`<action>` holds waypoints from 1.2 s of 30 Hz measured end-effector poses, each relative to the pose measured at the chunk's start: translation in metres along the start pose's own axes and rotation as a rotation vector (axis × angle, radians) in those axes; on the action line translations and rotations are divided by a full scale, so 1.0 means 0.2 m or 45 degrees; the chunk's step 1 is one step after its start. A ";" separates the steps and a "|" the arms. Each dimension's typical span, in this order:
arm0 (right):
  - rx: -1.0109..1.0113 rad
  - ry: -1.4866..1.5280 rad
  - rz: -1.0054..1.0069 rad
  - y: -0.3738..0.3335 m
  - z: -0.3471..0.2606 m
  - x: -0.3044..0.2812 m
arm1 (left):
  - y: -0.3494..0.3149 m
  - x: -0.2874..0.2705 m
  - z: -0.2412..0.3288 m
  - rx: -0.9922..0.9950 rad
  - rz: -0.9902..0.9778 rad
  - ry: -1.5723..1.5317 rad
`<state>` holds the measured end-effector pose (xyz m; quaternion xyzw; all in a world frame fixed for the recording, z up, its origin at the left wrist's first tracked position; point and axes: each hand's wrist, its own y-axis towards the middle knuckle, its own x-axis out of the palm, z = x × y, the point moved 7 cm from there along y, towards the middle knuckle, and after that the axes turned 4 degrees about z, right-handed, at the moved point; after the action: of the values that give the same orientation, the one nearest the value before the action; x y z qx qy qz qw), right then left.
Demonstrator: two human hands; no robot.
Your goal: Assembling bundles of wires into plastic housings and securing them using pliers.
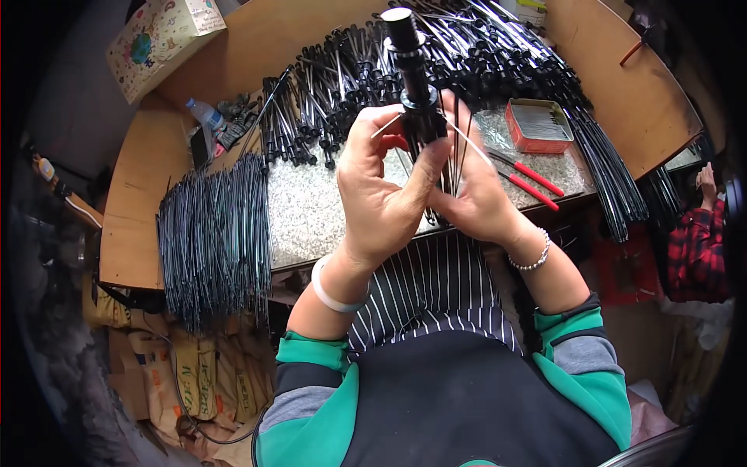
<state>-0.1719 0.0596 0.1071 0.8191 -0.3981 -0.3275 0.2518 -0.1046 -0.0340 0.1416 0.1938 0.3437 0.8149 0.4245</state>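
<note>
In front of my chest stands an upright black umbrella frame (415, 86), with a ribbed round cap at its top end. My left hand (381, 187) is closed round it below its collar, the thumb pressed along the near side. Thin dark ribs (459, 148) hang down from the frame. My right hand (478, 194) is closed about these ribs; its upper fingers are blurred and partly hidden behind them. Two pale thin strips stick out from the frame, one to each side. Red-handled pliers (533, 187) lie on the table just right of my right hand.
Long dark ribs (214, 233) hang over the table's left front edge. A heap of black-and-silver shafts (334, 86) fills the back. A red tin (541, 128) of thin metal pieces stands at right. A water bottle (204, 115) lies at left. Another person's checked sleeve (696, 249) shows far right.
</note>
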 end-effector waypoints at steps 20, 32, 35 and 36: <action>0.089 0.683 0.371 0.00 0.01 -0.05 | 0.15 0.07 -0.03 -0.170 -0.219 -0.396; 0.241 0.821 0.346 -0.04 0.07 0.04 | 0.16 0.07 -0.01 -0.172 -0.302 -0.540; 0.185 0.826 0.386 -0.03 0.07 0.04 | 0.16 0.07 -0.01 -0.134 -0.334 -0.466; 0.186 0.827 0.388 -0.03 0.07 0.03 | 0.16 0.08 0.00 -0.095 -0.373 -0.428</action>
<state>-0.1753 0.0561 0.0914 0.8274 -0.4373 0.0203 0.3518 -0.1314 -0.0339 0.1659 0.2590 0.2622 0.7129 0.5965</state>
